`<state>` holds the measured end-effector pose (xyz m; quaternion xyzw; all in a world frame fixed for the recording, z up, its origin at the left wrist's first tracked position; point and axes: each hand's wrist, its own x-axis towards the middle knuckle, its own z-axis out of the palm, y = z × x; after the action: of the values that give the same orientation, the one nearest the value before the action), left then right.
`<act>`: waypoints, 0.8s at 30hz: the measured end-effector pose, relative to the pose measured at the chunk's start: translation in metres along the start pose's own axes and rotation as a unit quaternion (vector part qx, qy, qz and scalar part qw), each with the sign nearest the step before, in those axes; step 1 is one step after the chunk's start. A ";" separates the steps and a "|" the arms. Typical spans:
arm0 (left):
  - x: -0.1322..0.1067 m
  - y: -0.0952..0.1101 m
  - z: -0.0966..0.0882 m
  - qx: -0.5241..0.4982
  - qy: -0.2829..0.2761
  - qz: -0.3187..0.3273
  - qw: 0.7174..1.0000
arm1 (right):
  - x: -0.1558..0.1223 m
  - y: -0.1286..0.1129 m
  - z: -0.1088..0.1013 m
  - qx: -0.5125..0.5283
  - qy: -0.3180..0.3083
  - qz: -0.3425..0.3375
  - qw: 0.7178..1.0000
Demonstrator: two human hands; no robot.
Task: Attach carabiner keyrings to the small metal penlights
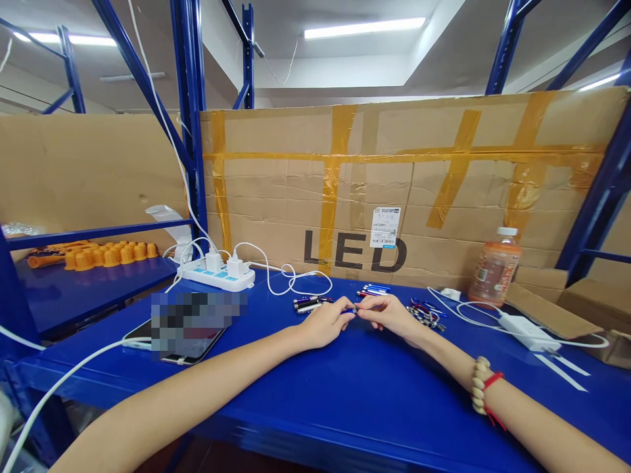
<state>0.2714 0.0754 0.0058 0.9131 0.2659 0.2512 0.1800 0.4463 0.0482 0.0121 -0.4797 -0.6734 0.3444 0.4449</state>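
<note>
My left hand (326,323) and my right hand (387,311) meet over the blue table (374,387), fingertips nearly touching. Both are closed in a pinch around a small dark piece (354,309), mostly hidden by the fingers and too small to name. Just behind my left hand lie several black and silver pen-like tubes (309,303). Beyond my right hand is a small group of blue and red tubes (373,289). A heap of blue pieces with shiny metal rings (426,315) sits beside my right wrist.
A tablet-like device (197,328), partly blurred, and a white power strip (217,274) with cables lie left. At right are a bottle (495,268), a white adapter (528,332) and an opened carton (557,309). A cardboard panel (276,197) stands behind; orange caps (111,255) occupy another shelf.
</note>
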 end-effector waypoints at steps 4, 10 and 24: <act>-0.002 0.001 -0.001 0.020 -0.011 0.025 0.999 | -0.001 -0.002 -0.004 -0.007 -0.029 -0.031 0.999; -0.004 0.003 0.000 0.019 -0.006 0.032 0.999 | -0.004 -0.008 -0.002 -0.022 -0.031 -0.057 0.998; -0.004 0.003 -0.001 0.010 0.034 0.023 0.999 | -0.007 -0.017 0.008 -0.052 0.031 0.016 0.998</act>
<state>0.2692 0.0707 0.0070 0.9118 0.2534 0.2832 0.1557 0.4339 0.0363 0.0226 -0.5234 -0.6687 0.3007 0.4341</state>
